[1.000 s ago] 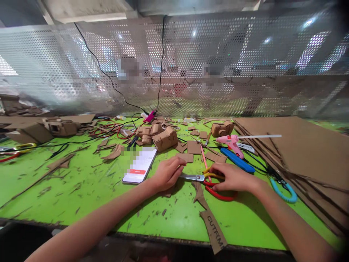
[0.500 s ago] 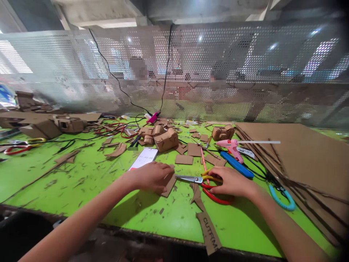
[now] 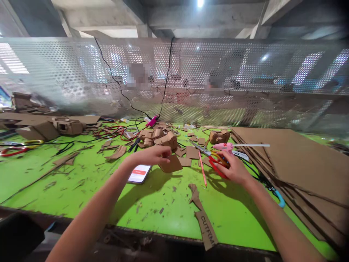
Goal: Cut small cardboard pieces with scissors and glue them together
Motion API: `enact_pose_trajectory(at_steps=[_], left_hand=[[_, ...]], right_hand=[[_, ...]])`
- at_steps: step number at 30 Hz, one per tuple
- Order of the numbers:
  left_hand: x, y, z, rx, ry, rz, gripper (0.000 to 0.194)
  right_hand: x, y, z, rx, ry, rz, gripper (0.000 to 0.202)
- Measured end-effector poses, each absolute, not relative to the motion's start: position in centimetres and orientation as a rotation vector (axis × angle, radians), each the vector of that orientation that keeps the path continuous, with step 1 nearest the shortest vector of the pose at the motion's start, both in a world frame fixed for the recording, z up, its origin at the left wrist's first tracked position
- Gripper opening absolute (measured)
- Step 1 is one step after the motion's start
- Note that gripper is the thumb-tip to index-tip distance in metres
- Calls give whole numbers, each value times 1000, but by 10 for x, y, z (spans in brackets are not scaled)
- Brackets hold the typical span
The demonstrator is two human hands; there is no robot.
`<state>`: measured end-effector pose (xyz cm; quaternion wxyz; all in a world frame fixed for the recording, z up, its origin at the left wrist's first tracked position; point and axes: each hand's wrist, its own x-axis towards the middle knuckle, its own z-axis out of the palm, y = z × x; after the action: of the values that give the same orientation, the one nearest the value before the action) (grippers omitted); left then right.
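Observation:
Raised above the green table, my left hand (image 3: 155, 154) pinches a small cardboard piece (image 3: 171, 164) at its upper left edge. A phone (image 3: 139, 173) lies below that wrist, partly covered by it. My right hand (image 3: 231, 167) grips a pair of scissors (image 3: 208, 153) by the red and yellow handles, with the blades pointing up and left. Between the two hands a pink pencil (image 3: 202, 169) lies on the table. Flat cardboard pieces (image 3: 192, 153) rest just beyond the hands. The pink glue gun (image 3: 226, 147) is right behind the scissors, its lower part hidden by my right hand.
Large cardboard sheets (image 3: 294, 160) cover the right side. Cardboard camera-like models (image 3: 219, 136) stand toward the back, near tangled red cables (image 3: 114, 131). A printed cardboard strip (image 3: 206, 229) overhangs the front edge. A perforated metal screen (image 3: 191, 80) rises behind the table.
My left hand has lifted the cardboard piece off the table. My right hand has raised the scissors and moved them away from it. More of the phone and pencil now shows.

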<state>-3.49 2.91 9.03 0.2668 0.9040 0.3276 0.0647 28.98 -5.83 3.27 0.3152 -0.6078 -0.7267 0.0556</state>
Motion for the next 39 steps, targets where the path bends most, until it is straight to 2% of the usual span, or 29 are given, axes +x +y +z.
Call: enact_pose_trajectory(at_steps=[4, 10, 15, 18, 25, 32, 39], left_hand=[[-32, 31, 83, 2040, 825, 698, 27], [-16, 25, 64, 1355, 706, 1071, 49], [-5, 20, 53, 957, 639, 1224, 44], [2, 14, 45, 911, 655, 1218, 40], [8, 4, 39, 1048, 678, 1324, 67], [16, 6, 24, 1011, 843, 1219, 34], [11, 13, 21, 1009, 820, 1306, 27]], right_hand=[[290, -46, 19, -1422, -1582, 382, 38], [274, -48, 18, -1295, -1302, 724, 49], [259, -57, 19, -1263, -1545, 731, 51], [252, -62, 19, -1303, -1665, 724, 51], [240, -68, 14, -1353, -1725, 765, 44], [235, -66, -13, -1342, -1638, 745, 44], [239, -65, -22, -1311, -1666, 720, 40]])
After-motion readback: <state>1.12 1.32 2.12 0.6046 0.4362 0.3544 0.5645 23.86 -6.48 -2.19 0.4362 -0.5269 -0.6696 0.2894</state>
